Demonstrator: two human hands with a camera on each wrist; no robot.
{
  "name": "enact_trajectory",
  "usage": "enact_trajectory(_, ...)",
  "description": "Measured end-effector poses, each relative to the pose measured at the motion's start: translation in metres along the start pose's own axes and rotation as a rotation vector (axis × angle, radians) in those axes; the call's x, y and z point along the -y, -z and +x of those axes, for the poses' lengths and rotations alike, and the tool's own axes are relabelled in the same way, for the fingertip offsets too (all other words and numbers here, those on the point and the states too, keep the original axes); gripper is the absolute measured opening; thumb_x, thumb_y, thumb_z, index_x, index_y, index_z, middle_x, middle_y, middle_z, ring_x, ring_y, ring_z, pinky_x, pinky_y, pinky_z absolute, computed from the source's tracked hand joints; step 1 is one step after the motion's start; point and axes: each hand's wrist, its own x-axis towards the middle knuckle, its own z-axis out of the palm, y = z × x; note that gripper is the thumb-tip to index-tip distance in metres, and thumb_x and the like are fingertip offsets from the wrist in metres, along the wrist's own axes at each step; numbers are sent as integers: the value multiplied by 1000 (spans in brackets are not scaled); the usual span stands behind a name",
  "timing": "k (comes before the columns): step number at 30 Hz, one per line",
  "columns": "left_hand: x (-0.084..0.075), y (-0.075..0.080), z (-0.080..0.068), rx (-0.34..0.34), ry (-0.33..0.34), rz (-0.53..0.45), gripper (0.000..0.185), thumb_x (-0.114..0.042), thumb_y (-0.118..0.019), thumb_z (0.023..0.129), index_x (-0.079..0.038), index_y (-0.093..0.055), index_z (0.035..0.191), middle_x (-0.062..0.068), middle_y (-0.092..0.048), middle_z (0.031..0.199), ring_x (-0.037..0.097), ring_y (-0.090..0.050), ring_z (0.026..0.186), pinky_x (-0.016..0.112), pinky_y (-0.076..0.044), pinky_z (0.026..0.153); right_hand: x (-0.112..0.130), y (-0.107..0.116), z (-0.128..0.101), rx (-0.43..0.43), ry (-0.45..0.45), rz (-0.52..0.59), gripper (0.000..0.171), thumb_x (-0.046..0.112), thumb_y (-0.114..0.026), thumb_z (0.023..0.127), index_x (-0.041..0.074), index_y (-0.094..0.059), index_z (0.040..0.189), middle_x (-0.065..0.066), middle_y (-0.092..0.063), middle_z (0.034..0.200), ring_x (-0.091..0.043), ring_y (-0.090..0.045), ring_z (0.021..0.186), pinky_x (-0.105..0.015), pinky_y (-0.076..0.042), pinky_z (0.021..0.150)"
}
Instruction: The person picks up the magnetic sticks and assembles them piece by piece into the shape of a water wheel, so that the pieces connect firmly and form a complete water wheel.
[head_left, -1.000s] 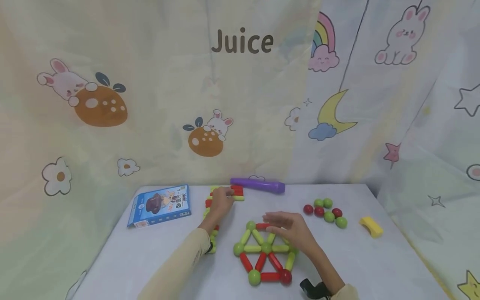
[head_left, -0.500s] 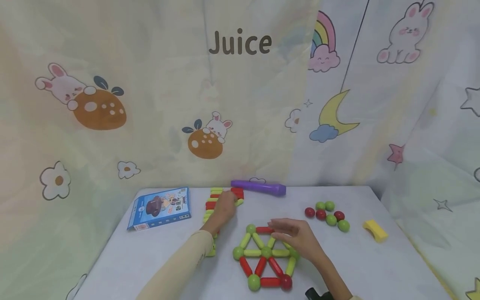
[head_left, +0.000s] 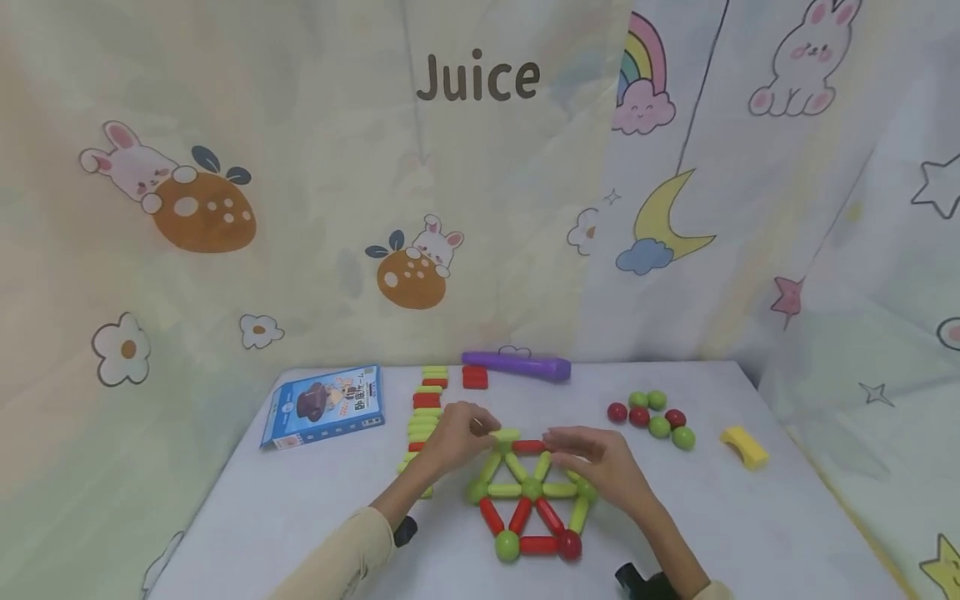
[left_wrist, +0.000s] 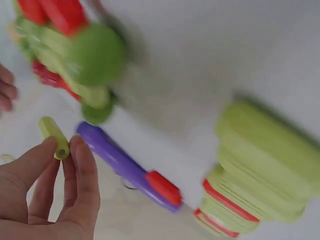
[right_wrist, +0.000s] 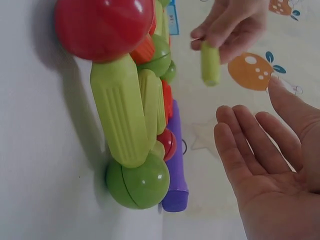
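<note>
My left hand (head_left: 463,437) pinches a light green magnetic rod (left_wrist: 54,136) between thumb and fingers, holding it above the far left corner of a flat hexagon of rods and balls (head_left: 532,488). That hexagon has green and red rods, mostly green balls and a red ball (head_left: 570,546) at its near right. Over its far right side hovers my right hand (head_left: 603,462), fingers extended and slightly bent, nothing held in the right wrist view. The hand hides part of the far right corner in the head view.
A column of green and red rods (head_left: 426,412) lies left of the hexagon. Red rods (head_left: 475,377) and a purple stick (head_left: 517,365) lie at the back. A blue box (head_left: 322,406) is far left; loose balls (head_left: 659,427) and a yellow arched block (head_left: 744,448) are right.
My left hand has taken a green rod from beside the red rods at the back and brought it nearer, over the hexagon's far left corner. The right hand stays nearly in place.
</note>
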Motion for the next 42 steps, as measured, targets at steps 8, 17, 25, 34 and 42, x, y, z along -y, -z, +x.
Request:
enact_trajectory(8, -26, -17, -31, 51, 8, -292, 13, -10, -84, 94, -11, -84, 107, -1, -80, 106, 15, -77, 95, 28, -64, 83, 7, -10, 5, 5, 44, 46, 36, 7, -81, 96, -2, -74, 130, -19, -77, 124, -31, -76, 114, -25, -60, 94)
enact_trajectory(17, -18, -43, -39, -4, 24, -358, 15, -9, -84, 95, -12, -82, 109, -3, -77, 105, 14, -76, 95, 25, -63, 82, 10, -20, 4, -41, -77, 123, 34, 6, -85, 92, -3, -76, 124, -21, -78, 121, -20, -78, 105, -24, -61, 91)
enact_trajectory(25, -8, -46, -52, -52, -9, -218, 21, -12, -85, 94, -6, -81, 114, 3, -80, 106, 16, -76, 97, 27, -63, 84, 9, -22, 4, -37, -35, -9, 30, 6, -87, 89, -1, -79, 117, -12, -81, 110, -16, -78, 97, -27, -62, 89)
enact_trajectory(34, 4, -40, -73, -121, -3, -90, 27, -11, -83, 95, -4, -79, 121, 9, -79, 117, 24, -72, 110, 43, -62, 97, 21, -30, 5, 2, -106, -218, 25, 10, -88, 90, 7, -82, 114, 1, -81, 105, -19, -77, 98, -35, -64, 87)
enact_trajectory(42, 6, -38, -77, -123, 0, -93, 31, -8, -83, 95, -4, -77, 125, 6, -78, 120, 25, -72, 115, 44, -61, 99, 17, -37, 5, -13, -105, -186, 28, 8, -88, 89, 8, -82, 116, 0, -82, 106, -20, -78, 100, -31, -64, 88)
